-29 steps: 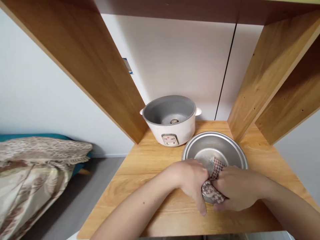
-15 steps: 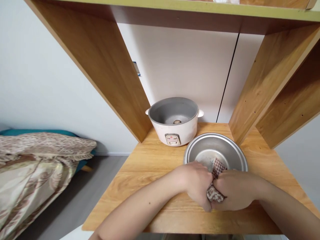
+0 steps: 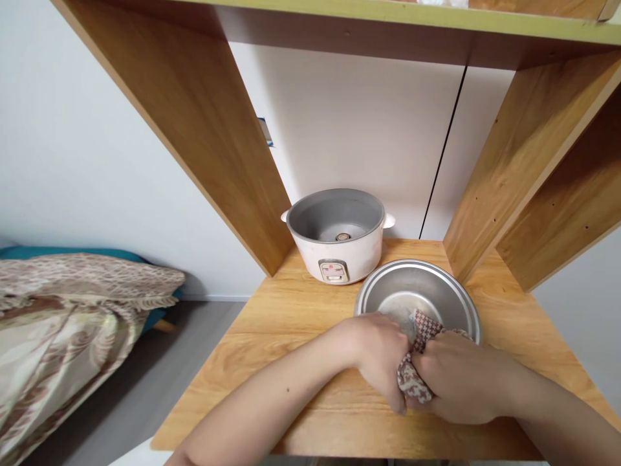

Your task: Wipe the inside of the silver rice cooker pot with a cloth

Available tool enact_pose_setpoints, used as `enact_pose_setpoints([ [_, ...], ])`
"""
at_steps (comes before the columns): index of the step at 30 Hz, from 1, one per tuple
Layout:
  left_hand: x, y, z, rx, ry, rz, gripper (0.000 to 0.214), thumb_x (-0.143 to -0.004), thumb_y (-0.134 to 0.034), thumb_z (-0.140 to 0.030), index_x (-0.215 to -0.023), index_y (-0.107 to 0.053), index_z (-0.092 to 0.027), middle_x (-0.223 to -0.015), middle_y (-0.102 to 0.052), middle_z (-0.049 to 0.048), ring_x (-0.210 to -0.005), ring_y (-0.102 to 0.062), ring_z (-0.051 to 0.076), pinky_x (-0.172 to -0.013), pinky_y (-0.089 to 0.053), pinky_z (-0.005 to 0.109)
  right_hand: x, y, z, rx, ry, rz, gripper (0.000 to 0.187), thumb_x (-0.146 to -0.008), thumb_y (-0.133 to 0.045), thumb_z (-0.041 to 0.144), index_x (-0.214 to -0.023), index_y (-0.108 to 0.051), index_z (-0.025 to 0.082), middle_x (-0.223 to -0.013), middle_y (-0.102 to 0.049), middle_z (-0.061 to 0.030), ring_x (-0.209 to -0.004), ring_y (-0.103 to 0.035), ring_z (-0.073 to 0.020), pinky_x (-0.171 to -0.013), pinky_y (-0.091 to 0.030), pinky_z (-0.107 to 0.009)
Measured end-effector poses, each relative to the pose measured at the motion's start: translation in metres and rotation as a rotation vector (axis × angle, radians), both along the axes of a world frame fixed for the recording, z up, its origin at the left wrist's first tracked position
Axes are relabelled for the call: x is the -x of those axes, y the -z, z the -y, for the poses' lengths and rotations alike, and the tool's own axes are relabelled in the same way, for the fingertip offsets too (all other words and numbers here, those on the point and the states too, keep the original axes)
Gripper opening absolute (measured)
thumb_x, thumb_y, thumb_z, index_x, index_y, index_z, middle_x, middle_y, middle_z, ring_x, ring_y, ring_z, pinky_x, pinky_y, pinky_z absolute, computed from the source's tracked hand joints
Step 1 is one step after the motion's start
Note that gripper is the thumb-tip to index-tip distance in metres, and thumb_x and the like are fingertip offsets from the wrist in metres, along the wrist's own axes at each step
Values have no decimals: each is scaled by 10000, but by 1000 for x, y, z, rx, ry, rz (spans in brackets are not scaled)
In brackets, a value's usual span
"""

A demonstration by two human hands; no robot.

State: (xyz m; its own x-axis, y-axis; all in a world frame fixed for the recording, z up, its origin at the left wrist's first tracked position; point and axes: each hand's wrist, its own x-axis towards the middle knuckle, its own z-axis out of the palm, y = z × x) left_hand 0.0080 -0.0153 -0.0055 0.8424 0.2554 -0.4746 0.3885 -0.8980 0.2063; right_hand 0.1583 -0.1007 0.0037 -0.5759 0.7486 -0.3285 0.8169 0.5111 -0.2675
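A brown-and-white patterned cloth is bunched between my two hands, with a checked end of it hanging into the metal basin. My left hand is closed in a fist at the basin's front left rim, gripping one part of the cloth. Right beside it, my right hand is closed around another part, over the front rim. Both hands hide much of the cloth and the near side of the basin. Behind and to the left stands a white rice cooker, lidless, its grey inside showing a round metal centre.
The wooden desk carries these things beneath a low overhead shelf. Upright wooden panels stand at the left and right. A patterned cover drapes over teal furniture at the far left.
My right hand has shifted slightly down and toward me, and its wrist has turned. More of the checked cloth shows between the hands. Rice cooker and basin stay put.
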Motion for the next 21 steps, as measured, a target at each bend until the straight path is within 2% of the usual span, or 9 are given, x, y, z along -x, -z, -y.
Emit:
enact_pose_setpoints([
  [3, 0, -1, -4, 3, -5, -38, 533, -530, -723, -683, -749, -771, -200, -743, -771, 91, -655, -694, 255, -574, -498, 339, -2, 4, -7, 69, 0, -70, 364, -935, -472, 482, -834, -707, 224, -771, -738, -38, -654, -644, -200, -584, -376, -304],
  [6, 1, -1, -7, 21, 10, -40, 506, -523, -739, -664, -738, -763, -207, -715, -761, 71, -638, -683, 238, -585, -495, 331, -2, 6, -9, 62, -31, -96, 343, -942, -473, 459, -859, -712, 226, -800, -744, -35, -684, -655, -204, -604, -397, -307],
  [10, 1, -1, -11, 29, 32, -21, 485, -488, -777, -642, -736, -766, -225, -694, -756, 52, -609, -667, 227, -568, -485, 328, 3, 7, -3, -30, -53, -86, 360, -965, -463, 462, -969, -715, 206, -884, -759, -71, -744, -682, -231, -669, -434, -331],
  [14, 1, -3, -13, 50, 50, -53, 473, -507, -773, -635, -778, -783, -248, -747, -776, 49, -628, -670, 223, -575, -496, 326, 9, 7, 2, -89, -71, -12, 335, -977, -451, 398, -923, -717, 201, -851, -755, -77, -701, -671, -222, -681, -429, -333],
  [17, 2, -4, -10, 38, 60, -34, 525, -527, -762, -652, -849, -792, -238, -797, -787, 62, -653, -682, 233, -600, -508, 337, 10, 7, 2, -77, -51, -7, 309, -956, -468, 373, -927, -730, 211, -838, -755, -73, -680, -666, -217, -627, -407, -321],
  [21, 3, -4, -4, 9, 60, 6, 505, -555, -745, -658, -784, -779, -209, -773, -778, 91, -645, -686, 254, -610, -516, 363, 5, 9, -4, 0, -14, -91, 320, -948, -482, 418, -968, -744, 235, -884, -767, -58, -747, -693, -224, -652, -428, -317],
])
